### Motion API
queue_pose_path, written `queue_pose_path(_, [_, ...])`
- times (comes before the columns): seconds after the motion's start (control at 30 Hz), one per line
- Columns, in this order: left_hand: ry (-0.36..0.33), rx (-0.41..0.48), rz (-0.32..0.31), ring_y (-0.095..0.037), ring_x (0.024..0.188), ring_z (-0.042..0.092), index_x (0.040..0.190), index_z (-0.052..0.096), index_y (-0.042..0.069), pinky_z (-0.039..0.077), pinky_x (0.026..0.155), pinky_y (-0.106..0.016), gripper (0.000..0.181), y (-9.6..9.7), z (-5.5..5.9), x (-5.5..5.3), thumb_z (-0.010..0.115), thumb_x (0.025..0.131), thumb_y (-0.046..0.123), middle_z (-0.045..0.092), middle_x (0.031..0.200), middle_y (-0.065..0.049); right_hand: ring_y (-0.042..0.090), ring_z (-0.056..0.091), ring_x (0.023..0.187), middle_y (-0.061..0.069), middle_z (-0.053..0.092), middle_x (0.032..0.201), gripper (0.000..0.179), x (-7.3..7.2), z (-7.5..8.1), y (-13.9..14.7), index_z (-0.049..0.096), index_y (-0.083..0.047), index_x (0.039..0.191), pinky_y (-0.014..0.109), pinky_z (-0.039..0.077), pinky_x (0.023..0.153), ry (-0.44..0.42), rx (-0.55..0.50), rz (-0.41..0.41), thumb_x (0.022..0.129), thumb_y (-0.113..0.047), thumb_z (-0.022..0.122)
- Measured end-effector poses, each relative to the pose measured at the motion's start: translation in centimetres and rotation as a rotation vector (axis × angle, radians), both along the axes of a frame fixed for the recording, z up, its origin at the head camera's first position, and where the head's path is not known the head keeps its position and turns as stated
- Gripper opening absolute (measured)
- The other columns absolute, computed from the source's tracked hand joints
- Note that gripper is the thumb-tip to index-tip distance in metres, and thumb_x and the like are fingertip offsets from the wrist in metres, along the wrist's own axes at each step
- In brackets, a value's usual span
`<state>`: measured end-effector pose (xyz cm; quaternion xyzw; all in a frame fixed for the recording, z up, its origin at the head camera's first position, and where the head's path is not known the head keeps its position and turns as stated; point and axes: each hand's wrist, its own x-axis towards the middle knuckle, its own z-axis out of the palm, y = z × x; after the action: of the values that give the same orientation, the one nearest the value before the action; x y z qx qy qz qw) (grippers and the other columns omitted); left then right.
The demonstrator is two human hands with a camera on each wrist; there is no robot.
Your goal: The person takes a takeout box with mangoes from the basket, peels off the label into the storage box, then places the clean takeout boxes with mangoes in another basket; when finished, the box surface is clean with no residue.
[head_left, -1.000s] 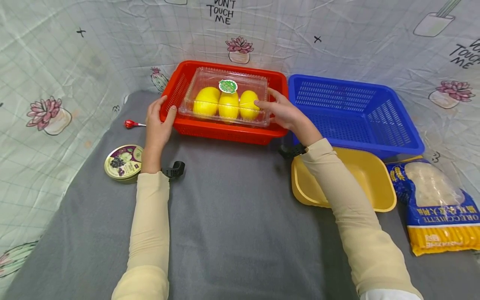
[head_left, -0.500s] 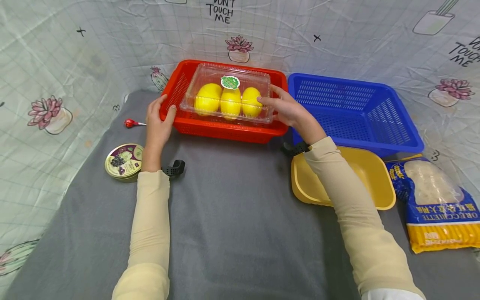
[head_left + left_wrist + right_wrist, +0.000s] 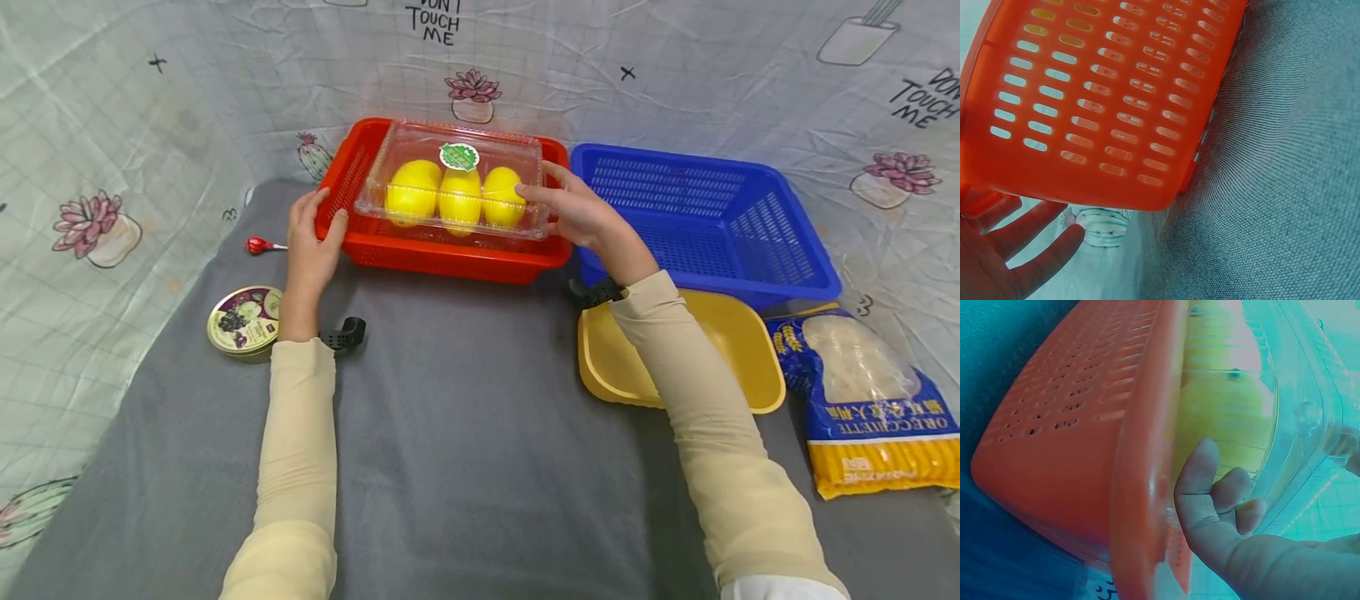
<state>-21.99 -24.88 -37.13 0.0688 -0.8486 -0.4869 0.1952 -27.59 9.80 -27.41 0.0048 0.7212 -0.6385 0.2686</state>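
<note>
In the head view, a clear plastic clamshell box (image 3: 510, 150) with a green sticker holds yellow lemons (image 3: 460, 198). It overlaps the red basket (image 3: 442, 262), tilted, its right end raised beside the basket's rim. My right hand (image 3: 592, 218) grips that right end, thumb on the near side; the right wrist view shows curled fingers (image 3: 1197, 481) against the box's side. My left hand (image 3: 307, 242) holds the basket's front left corner, thumb on one side of the rim and fingers along the other. In the left wrist view, several fingers (image 3: 1047, 262) spread past the basket's end.
A blue basket (image 3: 697, 233) stands right of the red one, with a yellow tub (image 3: 738, 350) in front. An orecchiette pasta bag (image 3: 877, 400) lies far right. Left of my left arm are a round tin (image 3: 243, 321) and a red lollipop (image 3: 257, 245). Patterned cloth hangs behind.
The box of lemons has shifted slightly up and away relative to the basket, with my right hand following. My left hand has stayed at the basket's corner. The whole view has drifted slightly.
</note>
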Motion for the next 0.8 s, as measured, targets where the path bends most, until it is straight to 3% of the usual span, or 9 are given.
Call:
queue_pose_path(0.3, [-0.015,-0.007,0.001,-0.024,0.140,0.031,0.146,0.045,0.011,0.024,0.117,-0.034,0.053,0.3,0.3,0.3,0.049,0.098,0.032,0.033,0.153,-0.010,0.027,0.037,0.133,0.009,0.025,0.155,0.078,0.6,0.7,0.8,0.005,-0.024,0.157,0.047,0.035,0.111,0.033,-0.042,-0.016,0.098,-0.024,0.057])
queue_pose_path(0.63, [0.009,-0.053,-0.018,-0.026,0.138,0.034,0.145,0.047,0.009,0.029,0.115,-0.035,0.051,0.0,0.5,0.4,0.052,0.098,0.030,0.035,0.150,-0.012,0.027,0.045,0.121,0.012,0.034,0.147,0.076,1.6,1.3,2.0,0.008,-0.021,0.157,0.049,0.038,0.109,0.060,-0.100,-0.011,0.098,-0.023,0.057])
queue_pose_path(0.8, [0.110,-0.060,0.036,-0.024,0.134,0.039,0.132,0.059,0.002,0.030,0.113,-0.029,0.042,0.2,0.6,0.2,0.055,0.096,0.022,0.045,0.144,-0.012,0.027,0.045,0.120,0.012,0.036,0.144,0.072,2.1,1.7,2.4,0.012,-0.021,0.156,0.050,0.038,0.109,0.067,-0.104,0.012,0.099,-0.022,0.056])
